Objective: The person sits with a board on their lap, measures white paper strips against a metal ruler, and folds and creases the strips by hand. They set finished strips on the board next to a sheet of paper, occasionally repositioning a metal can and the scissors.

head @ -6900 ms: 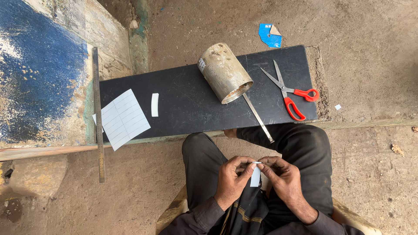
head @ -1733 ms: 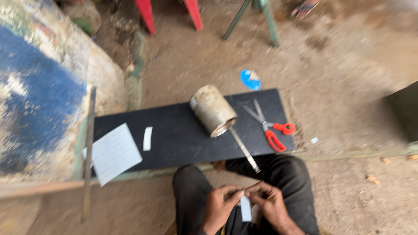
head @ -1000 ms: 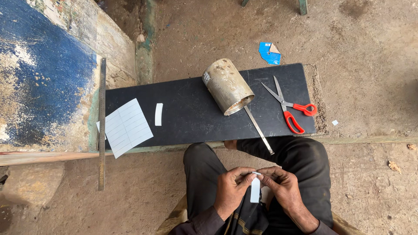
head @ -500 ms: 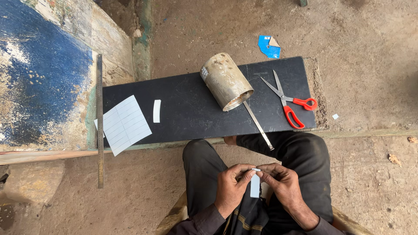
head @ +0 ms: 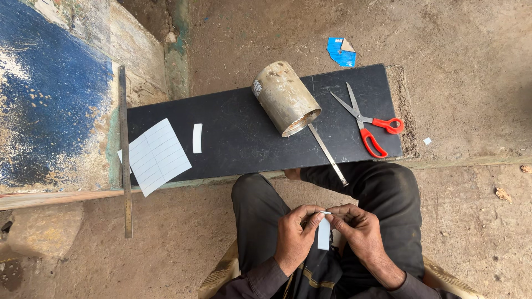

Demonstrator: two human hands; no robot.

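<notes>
My left hand and my right hand meet over my lap, both pinching a small white paper strip at its top; the strip hangs down between them. In front of my knees lies a black board. On it a metal can lies on its side, with a thin metal rod sticking out of its open end toward me. Red-handled scissors lie open at the board's right end.
A ruled white paper sheet overhangs the board's left end, with a small white strip beside it. A long metal ruler lies along the left edge. A blue scrap lies on the dirt floor beyond. A blue painted slab is at left.
My hands stay together on the strip over my lap. The view has shifted slightly; the things on the board have not moved.
</notes>
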